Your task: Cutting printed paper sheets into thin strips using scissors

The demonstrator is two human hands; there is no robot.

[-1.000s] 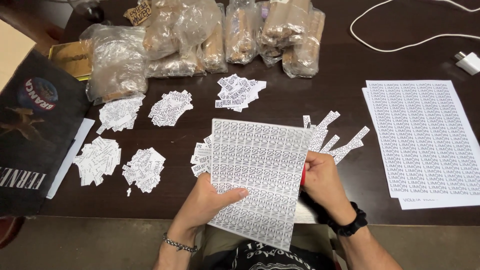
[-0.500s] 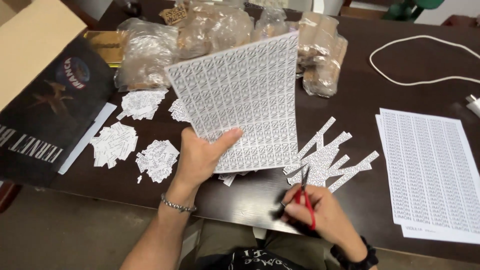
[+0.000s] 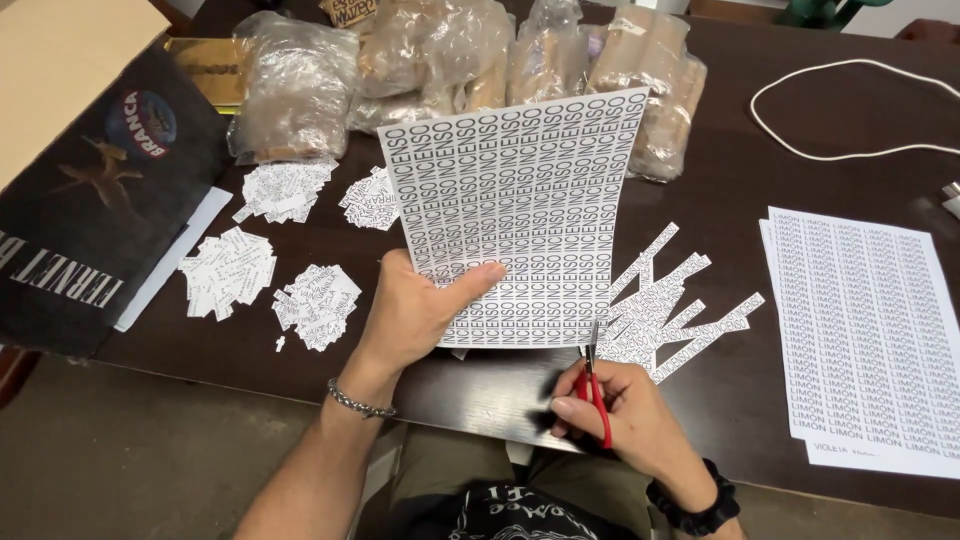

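Dark table (image 3: pixel 800 180): printed sheet (image 3: pixel 520 215) raised upright, scissors (image 3: pixel 594 385) at its lower edge.
My left hand (image 3: pixel 420 310) clamps the sheet's lower left; my right hand (image 3: pixel 625 420), closed on the scissors, points blades up beneath its lower right corner.

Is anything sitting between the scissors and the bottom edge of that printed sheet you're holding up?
Nothing visible. The scissors in the right hand point up at the lower edge of the printed sheet, held by the left hand. The cut strips lie to the right, on the table.
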